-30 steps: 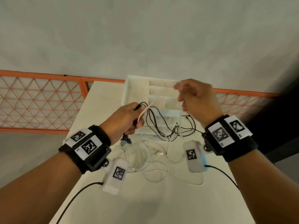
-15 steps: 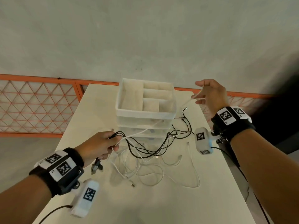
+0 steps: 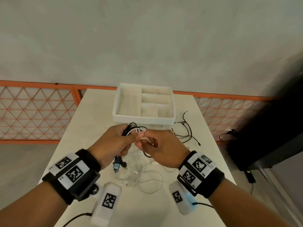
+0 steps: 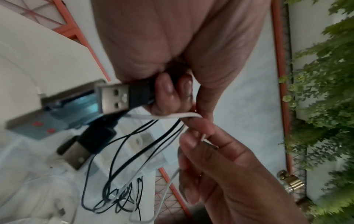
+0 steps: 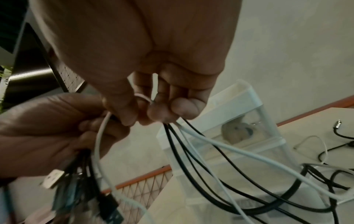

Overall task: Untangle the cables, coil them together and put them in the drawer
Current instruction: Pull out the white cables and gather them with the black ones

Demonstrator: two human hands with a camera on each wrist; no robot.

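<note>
My left hand (image 3: 114,141) grips a bundle of black and white cables (image 3: 131,130) above the table, with USB plugs (image 3: 117,166) hanging below it. In the left wrist view a black USB plug (image 4: 122,97) sticks out of the curled fingers. My right hand (image 3: 157,146) meets the left and pinches a white cable (image 3: 146,139) between thumb and fingers; the right wrist view shows black cables (image 5: 193,153) and a white cable (image 5: 249,153) running down from its fingers. More white cable (image 3: 147,179) lies looped on the table. The white drawer unit (image 3: 144,118) stands behind, its top tray open.
Loose black cables (image 3: 186,133) trail on the white table (image 3: 91,122) to the right of the drawer unit. An orange mesh fence (image 3: 32,110) runs behind the table. A dark cabinet (image 3: 270,136) stands to the right, near the table's edge.
My right hand has come back from the far right to meet the left in front of the drawer unit. The left hand rose with its cable bundle.
</note>
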